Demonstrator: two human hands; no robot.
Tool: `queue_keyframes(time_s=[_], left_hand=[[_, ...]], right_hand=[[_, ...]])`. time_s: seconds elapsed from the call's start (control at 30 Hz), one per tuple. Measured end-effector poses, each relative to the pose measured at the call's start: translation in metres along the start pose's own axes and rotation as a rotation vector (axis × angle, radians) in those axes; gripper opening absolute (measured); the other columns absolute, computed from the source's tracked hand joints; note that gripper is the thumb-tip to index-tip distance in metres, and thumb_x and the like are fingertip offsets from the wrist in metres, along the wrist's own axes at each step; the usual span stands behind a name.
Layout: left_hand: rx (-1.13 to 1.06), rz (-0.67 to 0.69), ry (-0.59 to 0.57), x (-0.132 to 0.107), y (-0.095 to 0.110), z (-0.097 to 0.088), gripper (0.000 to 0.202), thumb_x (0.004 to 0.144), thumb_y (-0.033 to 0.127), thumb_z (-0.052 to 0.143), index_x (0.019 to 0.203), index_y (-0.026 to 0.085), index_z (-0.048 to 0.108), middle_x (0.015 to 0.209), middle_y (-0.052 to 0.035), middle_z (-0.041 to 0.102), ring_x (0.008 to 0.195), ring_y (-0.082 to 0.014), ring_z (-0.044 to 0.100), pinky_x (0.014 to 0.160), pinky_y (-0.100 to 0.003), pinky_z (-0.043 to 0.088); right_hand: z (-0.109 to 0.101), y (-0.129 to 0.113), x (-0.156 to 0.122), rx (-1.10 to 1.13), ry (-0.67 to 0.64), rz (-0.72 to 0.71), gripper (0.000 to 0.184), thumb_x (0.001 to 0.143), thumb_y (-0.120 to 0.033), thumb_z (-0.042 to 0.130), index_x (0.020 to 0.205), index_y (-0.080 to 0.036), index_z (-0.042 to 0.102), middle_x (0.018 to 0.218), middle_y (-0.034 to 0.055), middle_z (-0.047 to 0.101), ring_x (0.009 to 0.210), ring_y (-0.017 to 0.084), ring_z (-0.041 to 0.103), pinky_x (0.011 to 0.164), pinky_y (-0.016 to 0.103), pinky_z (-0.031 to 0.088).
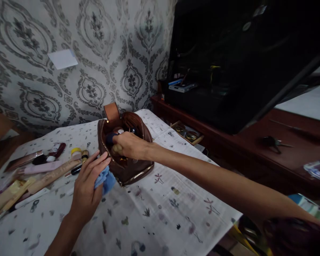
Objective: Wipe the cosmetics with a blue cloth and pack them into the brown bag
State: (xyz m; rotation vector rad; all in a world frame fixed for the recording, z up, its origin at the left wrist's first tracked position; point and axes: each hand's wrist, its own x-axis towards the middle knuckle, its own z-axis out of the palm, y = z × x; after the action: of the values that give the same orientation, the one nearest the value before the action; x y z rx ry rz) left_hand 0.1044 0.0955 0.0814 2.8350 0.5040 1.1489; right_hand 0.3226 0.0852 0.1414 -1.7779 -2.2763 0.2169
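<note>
Both hands were at brown bag (pixel 134 170), mid-counter (pixel 160 213).
Right hand (pixel 129 145) grip was closed on small item (pixel 117 149), mostly hidden, at bag mouth; left hand (pixel 86 186) grip loosely held cloth (pixel 106 180) beside bag.

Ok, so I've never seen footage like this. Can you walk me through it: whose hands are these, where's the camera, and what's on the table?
There is no machine here. These are a person's own two hands, filmed by one camera worn on their head, looking forward and down. The left hand holds a blue cloth beside an open brown pouch. The right hand reaches across to the pouch's opening with its fingers curled, perhaps around something small, though I cannot tell what. Everything sits on a patterned tablecloth. To the left of the pouch lie tubes and small jars, likely cosmetics.
</note>
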Motion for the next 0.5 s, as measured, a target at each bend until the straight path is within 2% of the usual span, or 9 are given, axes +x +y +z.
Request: queue_keyframes(time_s=[0.13, 0.23, 0.33, 0.5], left_hand=[[0.002, -0.006, 0.005, 0.001, 0.000, 0.001, 0.046, 0.094, 0.012, 0.040, 0.138, 0.022, 0.049, 0.141, -0.0087, 0.055, 0.141, -0.0267, 0.039, 0.114, -0.046, 0.037], [-0.006, -0.007, -0.001, 0.001, 0.000, 0.002, 0.047, 0.093, 0.010, 0.040, 0.137, 0.021, 0.050, 0.141, -0.0092, 0.055, 0.141, -0.0266, 0.039, 0.114, -0.046, 0.036], [-0.007, -0.007, -0.002, 0.001, 0.000, 0.001, 0.047, 0.092, 0.008, 0.040, 0.137, 0.021, 0.050, 0.141, -0.0093, 0.055, 0.141, -0.0258, 0.039, 0.115, -0.044, 0.035], [-0.007, -0.002, 0.002, 0.002, 0.000, 0.001, 0.046, 0.093, 0.010, 0.041, 0.137, 0.020, 0.050, 0.142, -0.0100, 0.054, 0.141, -0.0257, 0.039, 0.114, -0.043, 0.036]], right_hand=[[0.003, -0.003, 0.011, -0.049, -0.078, -0.042, 0.026, 0.081, -0.005, 0.055, 0.104, -0.011, 0.067, 0.100, 0.0131, 0.071, 0.085, 0.021, 0.067, 0.057, 0.024, 0.040], [0.006, -0.006, 0.019, -0.082, -0.121, -0.059, 0.027, 0.081, -0.001, 0.054, 0.103, -0.011, 0.067, 0.104, 0.0134, 0.071, 0.094, 0.023, 0.067, 0.063, 0.025, 0.045], [0.009, -0.008, 0.025, -0.095, -0.172, -0.061, 0.024, 0.086, 0.000, 0.051, 0.100, -0.011, 0.067, 0.106, 0.0130, 0.071, 0.100, 0.023, 0.068, 0.070, 0.027, 0.048], [0.010, -0.014, 0.028, -0.077, -0.256, -0.102, 0.020, 0.091, -0.006, 0.053, 0.103, -0.010, 0.069, 0.100, 0.0127, 0.074, 0.098, 0.024, 0.070, 0.077, 0.029, 0.051]])
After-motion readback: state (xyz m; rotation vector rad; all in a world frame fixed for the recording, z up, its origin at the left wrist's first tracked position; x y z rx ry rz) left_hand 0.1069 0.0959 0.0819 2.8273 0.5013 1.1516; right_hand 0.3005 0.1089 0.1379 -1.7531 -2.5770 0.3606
